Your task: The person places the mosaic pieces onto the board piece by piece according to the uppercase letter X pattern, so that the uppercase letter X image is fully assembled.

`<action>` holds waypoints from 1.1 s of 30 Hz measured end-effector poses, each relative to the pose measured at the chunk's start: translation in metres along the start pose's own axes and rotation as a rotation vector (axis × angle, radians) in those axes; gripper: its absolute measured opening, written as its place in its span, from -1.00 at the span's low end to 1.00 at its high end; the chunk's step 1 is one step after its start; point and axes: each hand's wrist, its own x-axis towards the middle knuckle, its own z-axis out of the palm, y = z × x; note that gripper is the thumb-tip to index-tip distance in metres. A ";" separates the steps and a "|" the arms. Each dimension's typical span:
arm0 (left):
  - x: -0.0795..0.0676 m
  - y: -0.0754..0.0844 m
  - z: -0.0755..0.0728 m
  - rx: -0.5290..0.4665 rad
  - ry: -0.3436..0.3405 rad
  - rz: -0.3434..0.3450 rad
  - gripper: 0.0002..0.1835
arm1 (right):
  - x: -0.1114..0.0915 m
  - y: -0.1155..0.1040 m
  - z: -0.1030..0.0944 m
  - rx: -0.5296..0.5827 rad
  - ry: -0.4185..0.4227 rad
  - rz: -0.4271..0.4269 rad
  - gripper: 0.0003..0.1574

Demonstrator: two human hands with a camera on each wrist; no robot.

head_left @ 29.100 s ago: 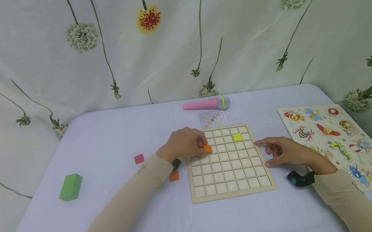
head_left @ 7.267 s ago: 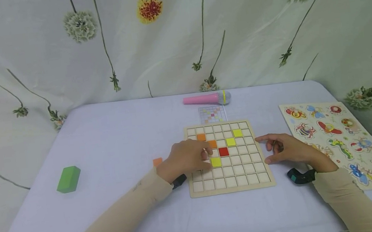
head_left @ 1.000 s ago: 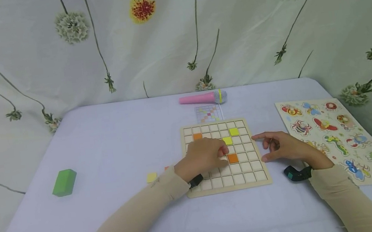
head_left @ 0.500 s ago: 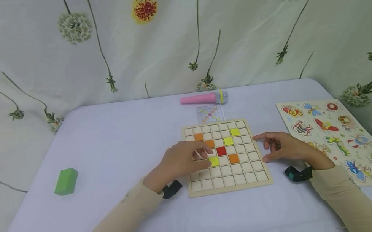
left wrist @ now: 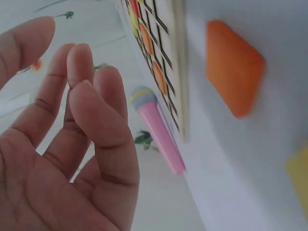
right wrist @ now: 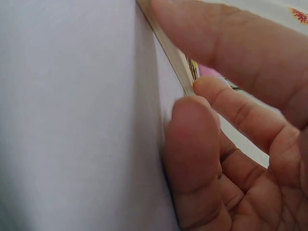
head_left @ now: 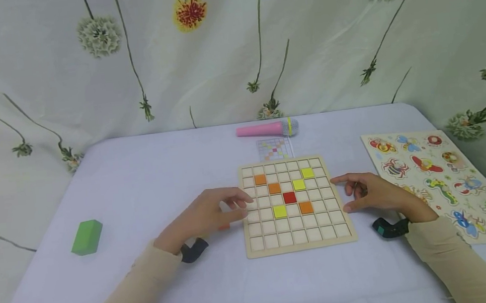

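Note:
A wooden grid board (head_left: 303,246) lies mid-table with several coloured tiles in its cells. Two orange tiles (head_left: 260,179) run diagonally down to a red tile (head_left: 290,197), with a third orange one beyond it; yellow tiles (head_left: 298,184) line the other diagonal. My left hand (head_left: 207,213) hovers at the board's left edge, fingers loosely bent and holding nothing. Below it on the cloth lie a loose orange tile (left wrist: 235,70) and, partly cut off, a yellow tile (left wrist: 299,175). My right hand (head_left: 371,192) touches the board's right edge with extended index finger and thumb.
Behind the board lie a small printed pattern card (head_left: 274,149) and a pink toy microphone (head_left: 263,129). On the right is an insect puzzle board (head_left: 429,185), partly behind my right wrist. A green block (head_left: 87,237) stands at the far left.
My left hand has drawn back leftward from over the board. Compared with seven seconds ago, an orange tile is added below right of the red one. My right hand stays put.

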 end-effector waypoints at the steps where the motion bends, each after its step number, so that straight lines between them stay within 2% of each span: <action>1: -0.001 -0.003 -0.002 0.006 0.000 0.004 -0.71 | 0.000 0.000 0.000 0.001 -0.001 0.000 -0.14; 10: -0.001 -0.028 -0.023 0.028 0.009 -0.021 -0.70 | 0.000 -0.002 -0.001 0.002 -0.009 0.005 -0.14; 13: 0.000 -0.036 -0.026 0.027 -0.016 -0.073 -0.70 | 0.000 -0.002 -0.001 -0.002 -0.011 0.004 -0.14; 17: 0.000 -0.044 -0.029 0.018 -0.060 -0.109 -0.68 | 0.000 -0.002 -0.001 -0.009 -0.014 0.008 -0.14; 19: -0.001 -0.047 -0.031 0.016 -0.082 -0.106 -0.67 | 0.000 -0.002 -0.001 -0.009 -0.013 0.008 -0.14; 27: -0.003 -0.051 -0.034 -0.006 -0.190 -0.124 -0.58 | 0.000 -0.002 -0.001 -0.017 -0.007 0.012 -0.14; 33: -0.002 -0.051 -0.029 0.043 -0.210 -0.133 -0.50 | -0.001 -0.002 -0.001 -0.002 -0.006 -0.001 -0.14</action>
